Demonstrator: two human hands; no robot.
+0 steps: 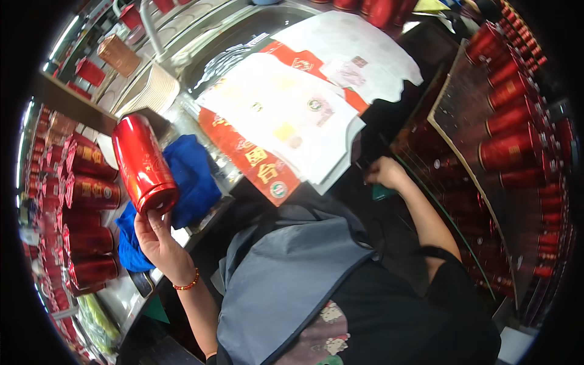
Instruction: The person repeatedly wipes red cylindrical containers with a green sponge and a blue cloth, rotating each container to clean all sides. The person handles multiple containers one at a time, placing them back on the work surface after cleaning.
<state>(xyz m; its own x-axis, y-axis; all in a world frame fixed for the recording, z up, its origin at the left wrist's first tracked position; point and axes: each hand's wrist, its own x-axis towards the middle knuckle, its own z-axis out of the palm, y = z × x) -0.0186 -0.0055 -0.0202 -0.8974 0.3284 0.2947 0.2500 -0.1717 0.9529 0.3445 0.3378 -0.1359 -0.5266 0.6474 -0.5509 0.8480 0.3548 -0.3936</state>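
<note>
A glossy red bottle (141,161), wide and cylindrical, is held up at the left by my left hand (161,242). My fingers grip its lower end, and the far end tilts up and away over the worktop. Behind it lies a crumpled blue cloth (190,173). At the right my right hand (387,173) has its fingers curled together beside dark material. A small green piece (381,192) shows just under that hand; what the fingers hold is hidden. Between the hands are stacked white sheets (274,109) over red printed sheets (228,137).
A metal sink (207,45) with a faucet (150,27) lies behind the sheets. Many similar red bottles (91,191) stand at the left, and more red bottles (508,149) line the right, beyond a board edge (465,152). A ribbed beige tray (146,91) sits near the sink.
</note>
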